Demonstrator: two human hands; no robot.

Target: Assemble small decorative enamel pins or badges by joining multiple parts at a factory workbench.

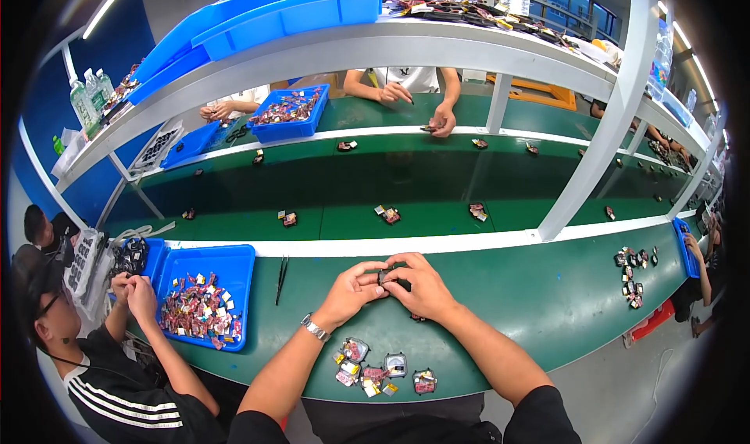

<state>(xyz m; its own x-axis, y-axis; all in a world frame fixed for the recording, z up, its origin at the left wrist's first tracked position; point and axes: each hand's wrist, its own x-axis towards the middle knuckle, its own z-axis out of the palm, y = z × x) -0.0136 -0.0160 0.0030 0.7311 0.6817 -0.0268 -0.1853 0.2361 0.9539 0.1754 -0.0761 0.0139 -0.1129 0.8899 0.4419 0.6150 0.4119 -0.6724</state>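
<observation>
My left hand (348,294) and my right hand (424,289) meet over the green bench, fingers closed around a small dark part (383,277). The fingers cover most of it, so its exact kind is hidden. Under my right wrist another small piece (418,316) peeks out. Close to me, between my forearms, lies a loose group of small black housings (396,364) with red, white and yellow electronic pieces (373,375). One more filled black housing (424,381) sits at the group's right. Black tweezers (280,280) rest on the bench left of my hands.
A blue tray (251,288) heaped with red and white pieces stands left, beside a seated co-worker (101,374). Beyond a white rail (344,247), small assemblies (391,214) sit spaced along a green belt. A white post (601,123) and an overhead shelf (437,49) frame the bench.
</observation>
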